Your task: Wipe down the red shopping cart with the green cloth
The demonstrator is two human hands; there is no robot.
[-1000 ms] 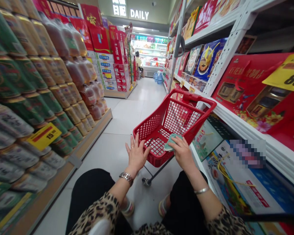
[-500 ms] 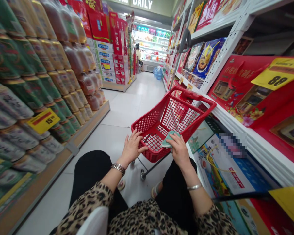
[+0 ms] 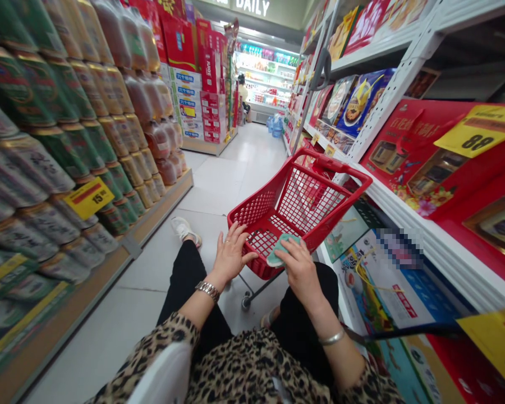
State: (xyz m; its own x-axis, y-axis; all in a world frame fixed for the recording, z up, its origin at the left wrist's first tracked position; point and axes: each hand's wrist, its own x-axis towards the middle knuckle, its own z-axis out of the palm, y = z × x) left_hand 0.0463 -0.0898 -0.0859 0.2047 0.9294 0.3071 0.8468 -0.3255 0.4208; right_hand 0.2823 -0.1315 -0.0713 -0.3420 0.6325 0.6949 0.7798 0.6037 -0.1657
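Reading the head view, the only one: right hand (image 3: 302, 270) has its fingers curled over a green cloth (image 3: 279, 250), pinning it to the near rim of the red basket (image 3: 334, 167). Left hand (image 3: 230, 253) is flat with fingers spread and nothing in it, resting on the same rim at the near-left corner. The basket is a wheeled one, tilted up toward the person, and the inside looks like bare mesh. One wheel (image 3: 246, 303) shows underneath on the floor (image 3: 219, 185). The basket stands just beside the right-hand shelf (image 3: 408, 210), with stacked cans (image 3: 88, 140) across the aisle to the left.

My read: the step in hand is wiping the rim. To do it well:
- Bear down with the left hand as a brace. A wheeled basket would likely roll under a sideways push.
- Use short strokes along the rim, with the cloth bunched under the fingertips so it doesn't snag in the mesh.
- Watch the far side. It's close to the shelf edge, so there's little room for knuckles.
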